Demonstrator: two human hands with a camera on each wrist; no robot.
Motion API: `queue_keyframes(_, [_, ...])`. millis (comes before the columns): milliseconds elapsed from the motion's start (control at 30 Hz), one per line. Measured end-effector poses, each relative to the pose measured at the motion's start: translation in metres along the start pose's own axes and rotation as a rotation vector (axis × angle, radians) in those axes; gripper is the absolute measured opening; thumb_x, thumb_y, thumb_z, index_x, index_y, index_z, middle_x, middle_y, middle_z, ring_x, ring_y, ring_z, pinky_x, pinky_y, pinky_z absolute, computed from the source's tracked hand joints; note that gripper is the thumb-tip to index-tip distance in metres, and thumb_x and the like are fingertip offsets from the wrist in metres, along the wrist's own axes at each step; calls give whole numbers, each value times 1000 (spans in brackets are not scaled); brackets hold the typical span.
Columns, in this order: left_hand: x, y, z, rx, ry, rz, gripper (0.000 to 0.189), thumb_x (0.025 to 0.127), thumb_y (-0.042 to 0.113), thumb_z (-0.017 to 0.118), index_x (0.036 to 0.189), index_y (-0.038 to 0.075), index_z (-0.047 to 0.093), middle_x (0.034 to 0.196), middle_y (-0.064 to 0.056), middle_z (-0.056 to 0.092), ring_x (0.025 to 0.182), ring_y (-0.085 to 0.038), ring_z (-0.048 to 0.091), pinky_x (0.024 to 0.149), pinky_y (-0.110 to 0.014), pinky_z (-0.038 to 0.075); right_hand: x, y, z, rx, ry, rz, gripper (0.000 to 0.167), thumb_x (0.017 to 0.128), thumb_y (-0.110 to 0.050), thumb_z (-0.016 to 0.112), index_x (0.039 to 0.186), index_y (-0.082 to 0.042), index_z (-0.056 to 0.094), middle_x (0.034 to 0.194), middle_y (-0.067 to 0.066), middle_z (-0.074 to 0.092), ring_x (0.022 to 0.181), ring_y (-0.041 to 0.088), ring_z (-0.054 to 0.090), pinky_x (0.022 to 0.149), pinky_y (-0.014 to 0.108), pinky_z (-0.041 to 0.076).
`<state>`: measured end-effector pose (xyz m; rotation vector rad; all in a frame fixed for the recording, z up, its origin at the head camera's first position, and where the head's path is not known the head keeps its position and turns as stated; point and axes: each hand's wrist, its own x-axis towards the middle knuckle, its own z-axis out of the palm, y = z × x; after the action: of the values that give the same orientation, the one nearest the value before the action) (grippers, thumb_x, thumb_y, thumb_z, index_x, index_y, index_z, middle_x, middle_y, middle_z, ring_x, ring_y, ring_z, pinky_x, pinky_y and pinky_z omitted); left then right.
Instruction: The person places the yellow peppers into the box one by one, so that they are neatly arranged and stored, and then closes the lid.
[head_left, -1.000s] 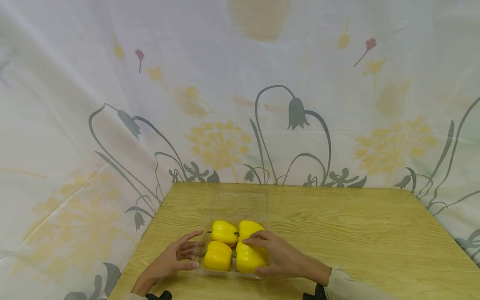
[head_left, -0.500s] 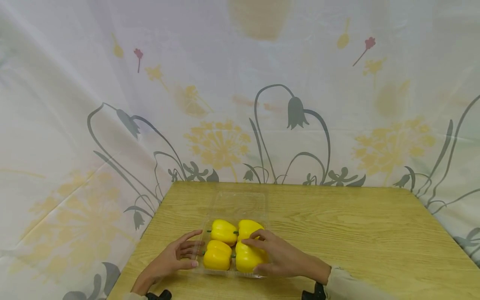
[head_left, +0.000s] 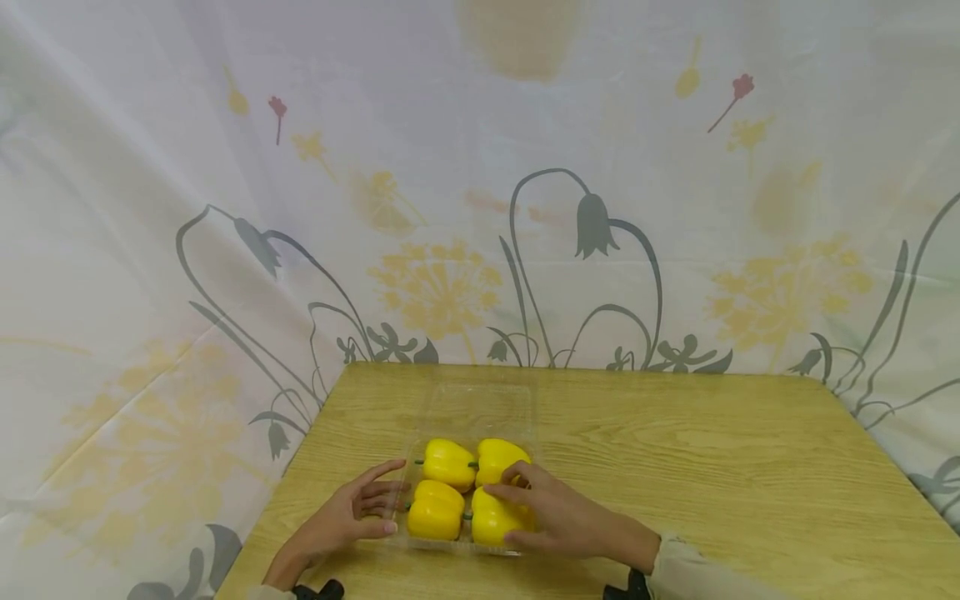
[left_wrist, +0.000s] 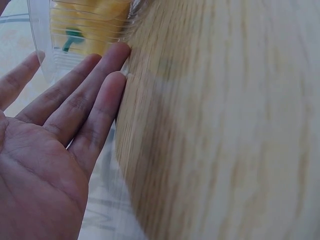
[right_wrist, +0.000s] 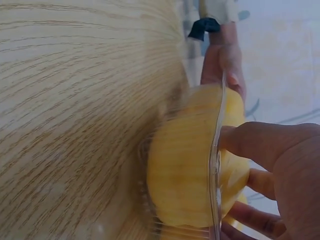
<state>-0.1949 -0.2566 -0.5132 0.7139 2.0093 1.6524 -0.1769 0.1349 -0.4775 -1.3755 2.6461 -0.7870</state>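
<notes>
A clear plastic clamshell box (head_left: 442,547) with its lid (head_left: 480,408) folded back holds several yellow bell peppers with green stems. At the near right pepper (head_left: 491,521), my right hand (head_left: 566,517) curves its fingers over the top with the thumb on the near side. The right wrist view shows that thumb (right_wrist: 245,142) at the box rim against the pepper (right_wrist: 227,170), fingers bent around its other side. My left hand (head_left: 348,512) is beside the box's left wall, fingers extended. In the left wrist view its fingertips (left_wrist: 117,52) meet the ribbed clear wall.
The box stands on a wood-grain table (head_left: 712,467). Behind the table hangs a pale curtain (head_left: 645,125) printed with flowers. The near left pepper (head_left: 435,510) and the two far ones, left (head_left: 447,462) and right (head_left: 498,457), lie close together.
My right hand has shifted slightly at the near right pepper, its fingertips a little nearer to me, and more of the far right pepper shows. The left hand keeps its place.
</notes>
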Motion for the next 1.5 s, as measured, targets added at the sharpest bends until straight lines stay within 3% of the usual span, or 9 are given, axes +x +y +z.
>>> queue_keyframes(333, [0,2,0,-5,-1,-17,78,102,3,63,165,10,19,157,-29,39,126,-23,61,101,-37,53,0,-1,-2,15,13,-5,59,100,-40,69,152,-18,52,130,5,50,110,12,51,86,28,52])
queue_keyframes(500, [1,1,-1,0,-21,26,77,102,3,62,165,5,18,155,-33,39,126,-23,61,100,-38,54,-2,1,-2,50,27,13,57,100,-39,69,151,-20,52,132,3,51,113,12,51,89,29,52])
queue_keyframes(633, [2,0,-3,8,-34,52,76,102,2,62,164,4,19,153,-34,40,126,-21,61,99,-38,55,-3,3,-6,82,66,36,51,101,-37,69,147,-18,57,132,2,55,114,13,56,89,30,54])
queue_keyframes(867, [2,1,-3,3,-39,48,76,102,2,63,164,6,21,153,-35,39,126,-20,61,99,-38,55,-8,7,-17,174,175,31,40,101,-27,70,137,-10,63,124,6,61,102,21,65,82,34,59])
queue_keyframes(1167, [2,0,-2,6,-38,48,75,101,0,62,164,6,21,153,-35,38,126,-18,61,98,-38,55,-14,19,-25,169,273,58,37,103,-27,68,134,-8,64,122,10,64,97,22,66,82,35,59])
queue_keyframes(1500, [2,0,-2,10,-29,47,75,101,1,63,164,7,22,153,-35,39,127,-17,60,98,-38,55,-15,34,-25,158,322,121,38,101,-23,70,135,-7,65,115,10,65,95,24,66,81,40,60])
